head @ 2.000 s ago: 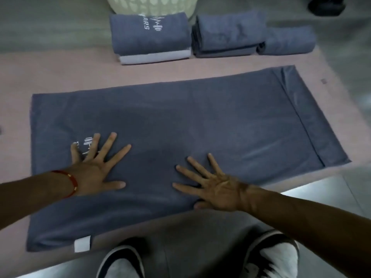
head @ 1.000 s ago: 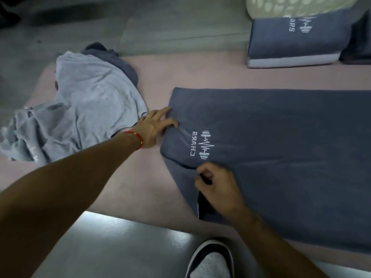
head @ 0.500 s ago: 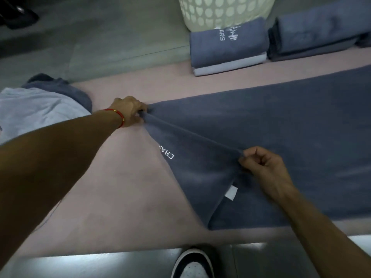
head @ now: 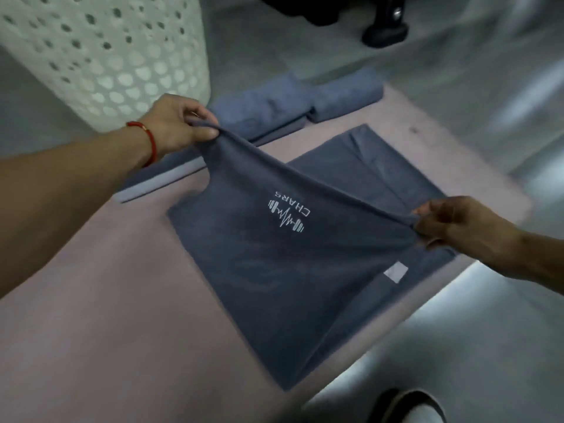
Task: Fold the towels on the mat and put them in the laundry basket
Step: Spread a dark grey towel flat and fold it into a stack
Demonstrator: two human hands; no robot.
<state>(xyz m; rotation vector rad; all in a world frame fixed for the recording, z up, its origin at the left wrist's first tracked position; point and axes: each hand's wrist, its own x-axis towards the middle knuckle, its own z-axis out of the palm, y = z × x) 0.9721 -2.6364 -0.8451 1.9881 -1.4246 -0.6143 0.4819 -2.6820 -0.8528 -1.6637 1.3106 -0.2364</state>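
Note:
A dark grey-blue towel (head: 283,270) with a white logo lies partly on the pink mat (head: 106,315). Its left end is lifted and carried over the rest of the towel. My left hand (head: 180,126) pinches the far corner of that end, and my right hand (head: 451,224) pinches the near corner. The edge stretches taut between them above the mat. A white perforated laundry basket (head: 100,53) stands on the floor behind my left hand.
Folded grey-blue towels (head: 287,108) lie along the mat's far edge, one stack (head: 161,178) partly hidden under my left forearm. A dark object (head: 384,29) stands on the grey floor at the back. My shoe (head: 409,407) is at the bottom.
Both hands gripped the towel's left end, lifted it off the mat and carried it rightward over the towel. The view swung right, and the loose towel pile left the frame.

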